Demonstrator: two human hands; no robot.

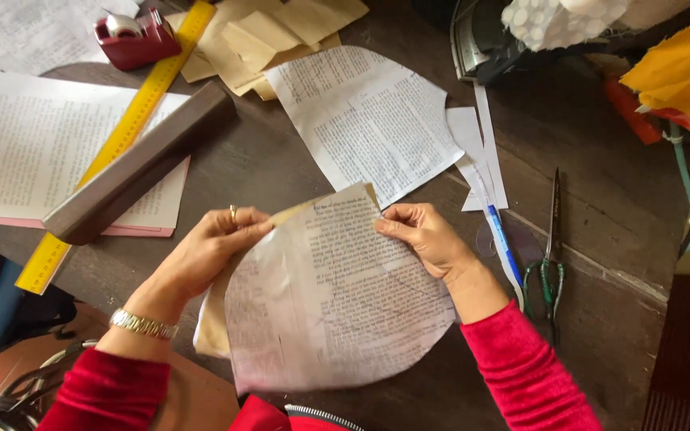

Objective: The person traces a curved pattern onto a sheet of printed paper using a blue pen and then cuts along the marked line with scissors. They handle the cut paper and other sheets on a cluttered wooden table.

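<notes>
Yellow ruler [121, 136]: diagonal at far left of the surface [600, 263], dark bar [137, 164] beside it.
Left hand [209, 251]: fingers pinched on upper left edge of the cut paper piece [333, 303].
Cut paper piece: printed, rounded, held between both hands above the surface, tan sheet behind it.
Right hand [425, 235]: pinching the top edge.
Blue pen [505, 243], scissors [551, 247]: lying just right of the right hand.

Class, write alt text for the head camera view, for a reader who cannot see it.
Two hands hold a curved piece cut from printed paper over a dark wooden table, the left hand and right hand pinching its top edge, with a tan paper piece behind it. Nearby lie scissors, a blue pen, a yellow ruler and a red tape dispenser.
</notes>
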